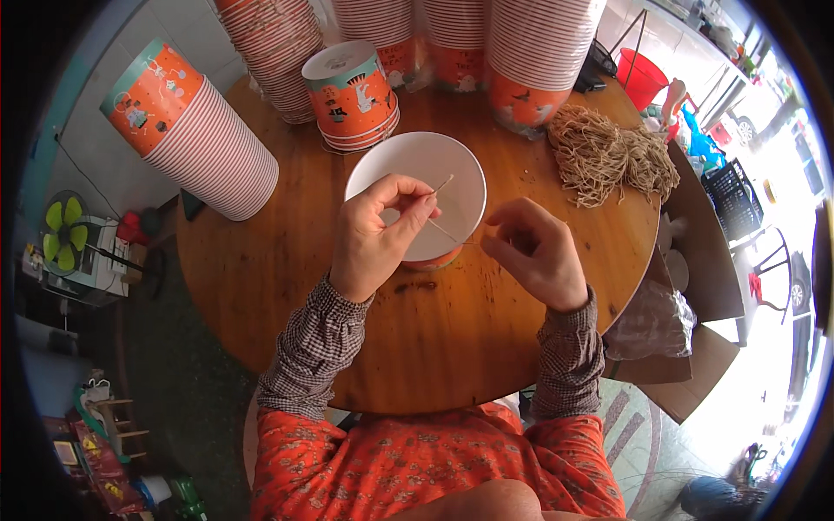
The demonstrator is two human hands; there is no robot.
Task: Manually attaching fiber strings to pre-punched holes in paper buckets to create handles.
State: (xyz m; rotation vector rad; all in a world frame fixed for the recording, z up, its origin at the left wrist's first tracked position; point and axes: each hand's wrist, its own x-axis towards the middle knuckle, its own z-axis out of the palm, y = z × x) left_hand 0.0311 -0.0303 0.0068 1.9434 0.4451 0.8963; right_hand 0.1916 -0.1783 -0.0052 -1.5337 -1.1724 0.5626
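A round paper bucket [373, 178], white inside and orange outside, stands on the wooden table in front of me, its mouth facing up toward me. Over its opening, my left hand [382, 230] pinches a short piece of tan twine [443, 230] between thumb and fingertips. One end of the twine sticks up above the pinch. The rest runs down to the right across the bucket's rim. Just right of the rim, my right hand [537, 252] is closed, its thumb and fingers meeting at the thin far end of the twine.
A tangled bundle of tan twine [608, 156] lies at the table's right edge. Stacked orange paper buckets [208, 148] lean at left; a shorter bucket stack [352, 100] and tall wrapped stacks [543, 52] stand at the back. An open cardboard box [704, 269] adjoins the table's right side.
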